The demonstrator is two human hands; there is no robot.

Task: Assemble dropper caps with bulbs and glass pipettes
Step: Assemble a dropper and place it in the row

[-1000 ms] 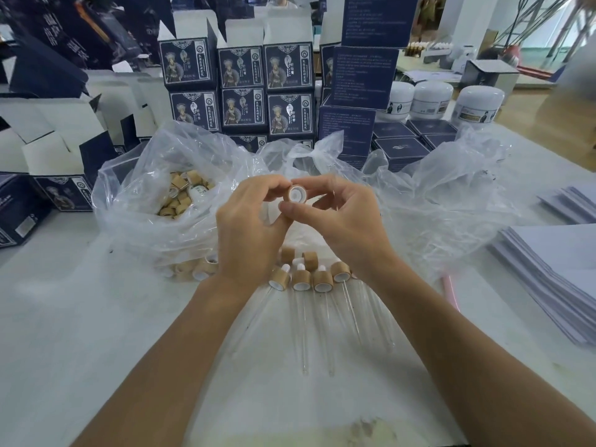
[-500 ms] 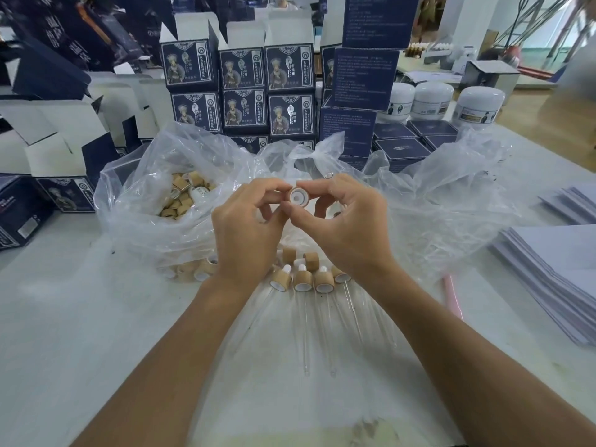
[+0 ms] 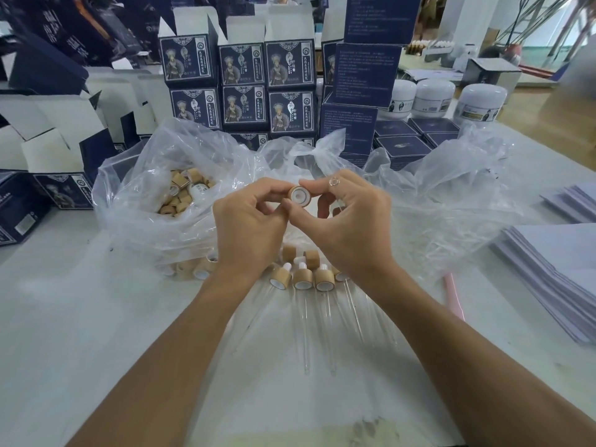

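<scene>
Both hands met over the cap (image 3: 300, 195), its white open mouth facing the camera. The right hand (image 3: 350, 221) pinched it from three o'clock, the left hand (image 3: 250, 225) from nine o'clock. Finished droppers (image 3: 303, 279) lay at six o'clock, pipettes pointing toward the person.

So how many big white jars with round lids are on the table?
3. All stand at the back right: first jar, second jar beside it, third jar furthest right. Boxes may hide more.
</scene>
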